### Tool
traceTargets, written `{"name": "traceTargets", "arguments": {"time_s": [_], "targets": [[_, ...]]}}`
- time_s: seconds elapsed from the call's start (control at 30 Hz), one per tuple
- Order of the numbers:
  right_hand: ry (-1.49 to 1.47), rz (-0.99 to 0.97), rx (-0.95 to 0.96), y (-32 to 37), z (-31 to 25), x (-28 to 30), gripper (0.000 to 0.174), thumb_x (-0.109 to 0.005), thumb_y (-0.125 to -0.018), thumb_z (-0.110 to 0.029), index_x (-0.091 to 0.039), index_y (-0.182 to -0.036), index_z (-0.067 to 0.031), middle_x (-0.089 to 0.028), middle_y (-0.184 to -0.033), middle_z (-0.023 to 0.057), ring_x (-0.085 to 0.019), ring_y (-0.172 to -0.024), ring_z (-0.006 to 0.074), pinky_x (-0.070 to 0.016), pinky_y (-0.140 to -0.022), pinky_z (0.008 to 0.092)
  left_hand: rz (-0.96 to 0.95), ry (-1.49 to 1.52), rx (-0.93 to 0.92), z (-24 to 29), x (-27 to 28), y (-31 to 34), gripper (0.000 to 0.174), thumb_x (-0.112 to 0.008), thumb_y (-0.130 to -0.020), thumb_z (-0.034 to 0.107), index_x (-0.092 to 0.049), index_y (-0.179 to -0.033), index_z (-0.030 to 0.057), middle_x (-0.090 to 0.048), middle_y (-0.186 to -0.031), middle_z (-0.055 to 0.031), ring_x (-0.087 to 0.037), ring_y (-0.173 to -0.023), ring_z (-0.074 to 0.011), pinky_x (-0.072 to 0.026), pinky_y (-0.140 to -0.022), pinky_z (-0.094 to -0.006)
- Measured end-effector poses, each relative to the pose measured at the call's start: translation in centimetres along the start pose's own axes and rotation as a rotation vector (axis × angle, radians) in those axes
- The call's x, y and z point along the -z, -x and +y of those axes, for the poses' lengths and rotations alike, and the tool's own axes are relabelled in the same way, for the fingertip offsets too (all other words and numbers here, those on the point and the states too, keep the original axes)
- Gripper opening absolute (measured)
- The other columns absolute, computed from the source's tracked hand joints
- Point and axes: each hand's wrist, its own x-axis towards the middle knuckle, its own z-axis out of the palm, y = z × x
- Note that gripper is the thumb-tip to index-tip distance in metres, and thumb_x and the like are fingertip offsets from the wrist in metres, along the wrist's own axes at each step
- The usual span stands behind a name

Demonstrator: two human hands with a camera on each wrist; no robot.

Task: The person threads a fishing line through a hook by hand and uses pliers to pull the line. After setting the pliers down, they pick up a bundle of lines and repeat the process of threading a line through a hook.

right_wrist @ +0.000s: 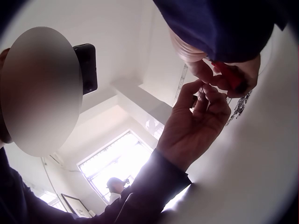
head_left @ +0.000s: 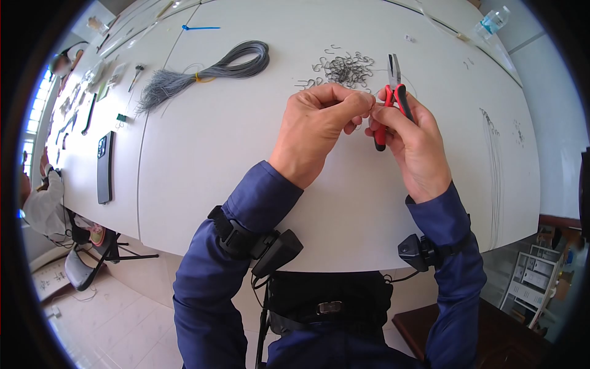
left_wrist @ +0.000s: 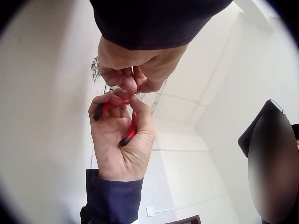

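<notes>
Both hands meet above the white table, fingertips nearly touching. The left hand (head_left: 319, 126) pinches something tiny between thumb and forefinger; what it is cannot be made out. Held in the right hand (head_left: 420, 138) are red and black pliers (head_left: 394, 77), their metal tips pointing away from the body, while its thumb and forefinger come up against the left fingertips. A thin wire curves beside the pliers. In the left wrist view the pliers' red handles (left_wrist: 133, 128) stand apart across the right palm. Just beyond the hands lies a pile of small metal hooks (head_left: 349, 69).
A bundle of grey wire (head_left: 246, 60) lies back left, with a blue tie (head_left: 203, 27) behind it. A phone (head_left: 106, 167) rests on the left table section. Long thin wires (head_left: 493, 166) lie at the right. A bottle (head_left: 493, 23) stands back right; another person sits far left.
</notes>
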Motion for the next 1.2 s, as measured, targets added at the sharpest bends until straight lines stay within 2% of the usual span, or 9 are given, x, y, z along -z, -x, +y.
{"name": "traceTargets", "arguments": {"time_s": [0.17, 0.37, 0.97, 1.07, 1.2], "targets": [[0.008, 0.035, 0.035, 0.24, -0.33, -0.50, 0.022, -0.071, -0.088, -0.015, -0.062, -0.105, -0.0038, -0.064, -0.087, 0.0044, -0.062, -0.077, 0.0135, -0.0479, -0.072, 0.0265, 0.006, -0.001, 0.000, -0.06, 0.13, -0.08, 0.011, -0.066, -0.093, 0.010, -0.070, -0.090, 0.0004, -0.067, -0.086, -0.0045, -0.057, -0.076, -0.0095, -0.0450, -0.071, -0.0248], [-0.009, -0.022, 0.014, -0.04, -0.09, 0.02, 0.021, -0.069, -0.088, -0.014, -0.062, -0.104, -0.0037, -0.064, -0.087, 0.0046, -0.063, -0.078, 0.0139, -0.0496, -0.074, 0.0272, 0.003, -0.009, -0.004, 0.08, -0.07, 0.05, 0.011, -0.066, -0.093, 0.010, -0.070, -0.090, 0.0003, -0.068, -0.087, -0.0045, -0.057, -0.075, -0.0093, -0.0453, -0.070, -0.0243], [-0.032, -0.035, -0.006, -0.18, 0.16, 0.10, 0.021, -0.068, -0.090, -0.015, -0.062, -0.107, -0.0041, -0.065, -0.089, 0.0043, -0.063, -0.079, 0.0137, -0.0507, -0.077, 0.0273, -0.025, 0.024, 0.017, 0.18, -0.01, 0.01, 0.012, -0.066, -0.094, 0.011, -0.071, -0.092, 0.0004, -0.065, -0.083, -0.0035, -0.055, -0.074, -0.0092, -0.0450, -0.069, -0.0248], [-0.009, -0.047, 0.008, -0.08, 0.04, -0.15, 0.020, -0.068, -0.090, -0.017, -0.062, -0.105, -0.0044, -0.064, -0.087, 0.0036, -0.061, -0.078, 0.0127, -0.0489, -0.074, 0.0263, -0.026, 0.032, 0.009, 0.07, 0.01, -0.04, 0.012, -0.066, -0.094, 0.011, -0.070, -0.091, 0.0003, -0.065, -0.083, -0.0038, -0.055, -0.074, -0.0091, -0.0449, -0.069, -0.0248], [0.087, -0.021, 0.025, 0.50, -0.68, 0.18, 0.022, -0.063, -0.095, -0.025, -0.062, -0.102, -0.0040, -0.063, -0.082, 0.0033, -0.058, -0.073, 0.0110, -0.0443, -0.069, 0.0248, 0.051, 0.000, -0.030, 0.12, -0.02, -0.26, 0.013, -0.067, -0.094, 0.011, -0.071, -0.089, -0.0009, -0.065, -0.083, -0.0048, -0.055, -0.073, -0.0096, -0.0443, -0.068, -0.0249]]}}
